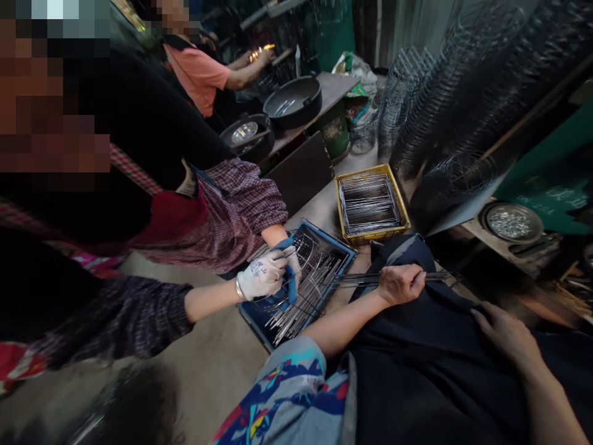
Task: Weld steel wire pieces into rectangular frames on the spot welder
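Observation:
My left hand is closed around a bundle of thin metal wires above my lap. The wires stick out on both sides of the fist. My right hand lies on the dark apron over my thigh, fingers stretched out and holding nothing. Just left of my left hand, a blue crate contains many straight metal rods. A co-worker's white-gloved hand and a second hand in a blue glove are over this crate, handling curved wire.
A yellow crate of bent wire frames stands beyond my left hand. Tall stacks of wire baskets rise at right, near a round dish of small metal pieces. Another person works behind a black pan.

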Available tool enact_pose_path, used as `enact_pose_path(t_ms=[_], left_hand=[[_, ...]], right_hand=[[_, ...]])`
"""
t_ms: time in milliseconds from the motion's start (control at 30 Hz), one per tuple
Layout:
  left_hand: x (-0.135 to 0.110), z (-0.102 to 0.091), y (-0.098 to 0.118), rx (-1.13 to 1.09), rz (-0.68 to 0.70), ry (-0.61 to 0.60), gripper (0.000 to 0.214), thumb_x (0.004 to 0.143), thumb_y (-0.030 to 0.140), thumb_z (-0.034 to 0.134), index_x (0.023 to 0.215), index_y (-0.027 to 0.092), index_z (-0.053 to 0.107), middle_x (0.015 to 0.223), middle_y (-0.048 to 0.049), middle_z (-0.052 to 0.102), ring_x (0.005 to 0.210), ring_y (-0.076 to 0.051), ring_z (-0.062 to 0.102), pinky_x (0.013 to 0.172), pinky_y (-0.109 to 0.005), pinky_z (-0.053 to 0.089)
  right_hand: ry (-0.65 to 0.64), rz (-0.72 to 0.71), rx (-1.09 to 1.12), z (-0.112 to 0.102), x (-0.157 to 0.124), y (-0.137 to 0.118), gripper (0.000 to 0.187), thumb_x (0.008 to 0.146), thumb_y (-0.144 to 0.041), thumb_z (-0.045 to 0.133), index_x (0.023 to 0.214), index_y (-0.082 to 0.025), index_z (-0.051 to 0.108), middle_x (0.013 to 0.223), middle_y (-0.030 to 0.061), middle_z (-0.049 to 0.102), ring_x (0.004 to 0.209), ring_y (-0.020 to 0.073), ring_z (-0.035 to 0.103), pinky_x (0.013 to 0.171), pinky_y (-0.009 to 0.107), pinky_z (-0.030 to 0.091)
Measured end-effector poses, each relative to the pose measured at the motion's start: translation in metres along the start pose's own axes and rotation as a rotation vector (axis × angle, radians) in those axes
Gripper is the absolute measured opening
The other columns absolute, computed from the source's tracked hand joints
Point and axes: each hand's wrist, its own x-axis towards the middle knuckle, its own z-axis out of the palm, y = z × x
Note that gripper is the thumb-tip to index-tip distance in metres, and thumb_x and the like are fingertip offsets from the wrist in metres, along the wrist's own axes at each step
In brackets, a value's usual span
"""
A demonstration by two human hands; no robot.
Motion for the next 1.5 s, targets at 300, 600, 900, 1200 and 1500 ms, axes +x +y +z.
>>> enact_pose_path(t_ms=[300, 600, 900, 1200, 1500], left_hand=[[0.0, 0.001, -0.001, 0.016, 0.011, -0.008, 0.024, 0.094, 0.033, 0.045, 0.089, 0.02, 0.065, 0.078, -0.0022, 0.074, 0.073, -0.015, 0.07, 0.062, -0.024, 0.048], [0.0, -0.001, -0.002, 0.004, 0.02, 0.014, 0.025, 0.094, 0.033, 0.044, 0.088, 0.019, 0.065, 0.076, -0.001, 0.073, 0.071, -0.015, 0.07, 0.061, -0.024, 0.048], [-0.001, -0.001, -0.003, 0.007, 0.019, 0.01, 0.025, 0.094, 0.033, 0.045, 0.087, 0.02, 0.065, 0.076, -0.0014, 0.073, 0.072, -0.014, 0.07, 0.062, -0.023, 0.048], [-0.002, -0.001, -0.004, -0.001, 0.027, 0.033, 0.024, 0.095, 0.031, 0.044, 0.087, 0.02, 0.064, 0.076, -0.0013, 0.072, 0.071, -0.014, 0.07, 0.064, -0.023, 0.047], [-0.002, 0.001, -0.005, 0.013, 0.023, 0.041, 0.025, 0.095, 0.032, 0.044, 0.087, 0.021, 0.065, 0.075, -0.0019, 0.072, 0.07, -0.015, 0.069, 0.063, -0.023, 0.047]], right_hand=[[0.009, -0.007, 0.045, 0.0, 0.0, -0.003, 0.045, 0.089, -0.051, 0.041, 0.104, -0.022, 0.073, 0.098, 0.0102, 0.074, 0.08, 0.0306, 0.071, 0.069, 0.041, 0.057], [0.015, -0.03, 0.053, 0.002, -0.001, -0.004, 0.044, 0.09, -0.05, 0.041, 0.103, -0.022, 0.072, 0.1, 0.0099, 0.074, 0.082, 0.0291, 0.071, 0.071, 0.039, 0.057], [0.001, -0.023, 0.041, -0.001, 0.0, -0.009, 0.042, 0.089, -0.049, 0.041, 0.101, -0.022, 0.071, 0.099, 0.009, 0.074, 0.083, 0.0281, 0.07, 0.073, 0.039, 0.056], [-0.028, 0.011, 0.056, -0.005, -0.003, -0.017, 0.041, 0.091, -0.045, 0.039, 0.105, -0.021, 0.07, 0.104, 0.0102, 0.072, 0.089, 0.0277, 0.069, 0.078, 0.038, 0.054], [-0.057, 0.011, 0.031, 0.0, -0.001, -0.015, 0.044, 0.093, -0.045, 0.037, 0.115, -0.02, 0.066, 0.115, 0.0107, 0.069, 0.098, 0.0289, 0.068, 0.083, 0.04, 0.053]])
